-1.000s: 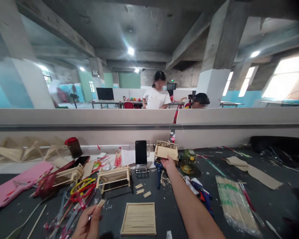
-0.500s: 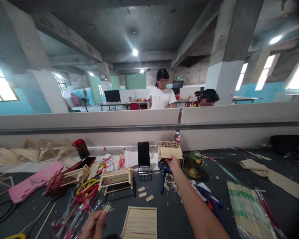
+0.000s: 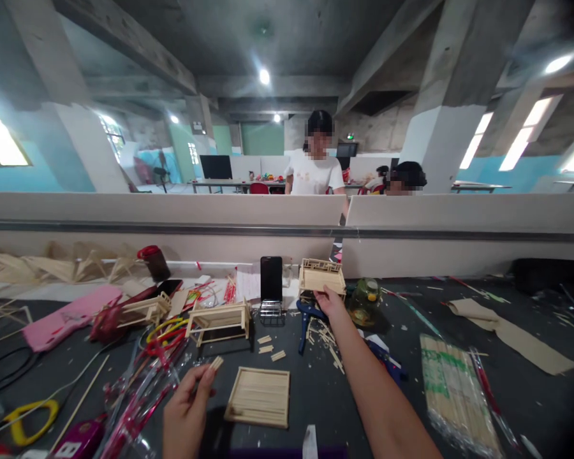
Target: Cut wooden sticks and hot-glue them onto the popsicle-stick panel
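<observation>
My left hand [image 3: 190,396] pinches a few short wooden stick pieces [image 3: 217,363] between thumb and fingers, above the dark table. Stretched far forward, my right hand [image 3: 331,302] has its fingers closed on the front edge of a miniature wooden bed [image 3: 321,278] with a low railing at the back. To the right of my left hand, a flat framed panel of wooden sticks [image 3: 259,396] lies on the table. Short stick pieces [image 3: 266,349] lie in small groups beyond the panel. A miniature wooden table frame [image 3: 219,320] stands left of these.
A phone [image 3: 271,280] leans on a wire stand. A blue clamp [image 3: 303,328] and loose stick scraps lie below the bed. A green jar [image 3: 365,302] stands to its right, and bagged sticks [image 3: 456,389] lie at right. A white-shirted person [image 3: 314,175] stands behind the partition [image 3: 172,210].
The view has tilted down. My left hand has risen with the stick pieces, and more of the panel shows. My right hand stays at the bed's front edge.
</observation>
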`<state>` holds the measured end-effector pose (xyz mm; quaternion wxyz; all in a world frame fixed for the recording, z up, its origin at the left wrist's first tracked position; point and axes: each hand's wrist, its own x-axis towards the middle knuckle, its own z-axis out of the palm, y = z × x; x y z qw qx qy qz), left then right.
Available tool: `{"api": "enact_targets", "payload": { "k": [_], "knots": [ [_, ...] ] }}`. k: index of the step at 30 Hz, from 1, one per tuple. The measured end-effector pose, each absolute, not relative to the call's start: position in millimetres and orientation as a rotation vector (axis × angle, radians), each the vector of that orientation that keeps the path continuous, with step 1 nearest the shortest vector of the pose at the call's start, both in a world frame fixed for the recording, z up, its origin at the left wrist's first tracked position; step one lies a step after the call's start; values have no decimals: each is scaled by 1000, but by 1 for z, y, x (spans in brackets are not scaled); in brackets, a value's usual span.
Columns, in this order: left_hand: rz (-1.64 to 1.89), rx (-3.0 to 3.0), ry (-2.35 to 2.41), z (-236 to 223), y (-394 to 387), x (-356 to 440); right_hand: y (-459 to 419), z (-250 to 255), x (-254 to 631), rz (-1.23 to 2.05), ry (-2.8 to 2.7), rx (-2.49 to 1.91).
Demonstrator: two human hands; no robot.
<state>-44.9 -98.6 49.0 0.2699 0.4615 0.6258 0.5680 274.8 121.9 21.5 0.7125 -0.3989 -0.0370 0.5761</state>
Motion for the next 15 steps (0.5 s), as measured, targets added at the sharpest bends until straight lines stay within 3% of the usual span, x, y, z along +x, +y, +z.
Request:
{"api": "enact_targets", "payload": {
  "k": [10,15],
  "knots": [
    [1490,787,1230,50,-105,-5,-19,50,190,1407,-553,-859],
    [1431,844,1165,56,-123,13,-83,60,138,1448,-1243,-882]
  ]
}}
